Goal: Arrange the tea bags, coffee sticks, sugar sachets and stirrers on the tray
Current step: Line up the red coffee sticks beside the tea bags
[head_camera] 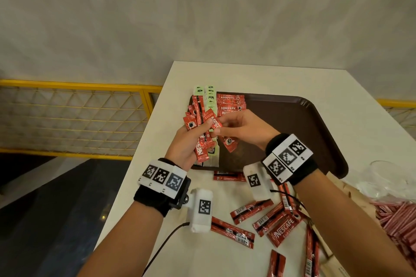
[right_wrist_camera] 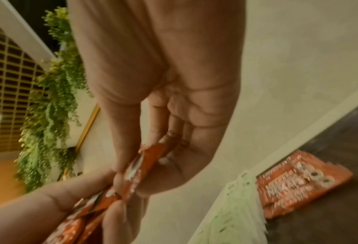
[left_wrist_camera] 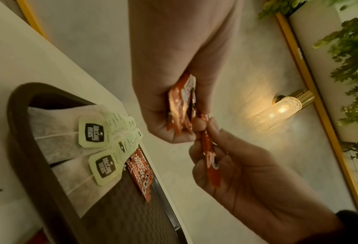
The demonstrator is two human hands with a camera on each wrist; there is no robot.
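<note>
My left hand (head_camera: 194, 139) grips a fanned bundle of red coffee sticks (head_camera: 197, 119) above the left end of the brown tray (head_camera: 292, 123). My right hand (head_camera: 234, 127) pinches one red stick (head_camera: 228, 143) at the edge of that bundle; the stick (left_wrist_camera: 210, 162) hangs down across its palm. A row of tea bags (head_camera: 210, 99) with green tags (left_wrist_camera: 92, 132) lies along the tray's left side. Beside them sits a stack of coffee sticks (head_camera: 230, 104), also visible in the right wrist view (right_wrist_camera: 295, 183).
Several loose coffee sticks (head_camera: 253, 209) lie on the white table (head_camera: 225, 261) near me. A heap of pink-striped sachets (head_camera: 400, 220) and clear plastic (head_camera: 387, 177) sit at the right. A yellow railing (head_camera: 74, 119) borders the table's left edge.
</note>
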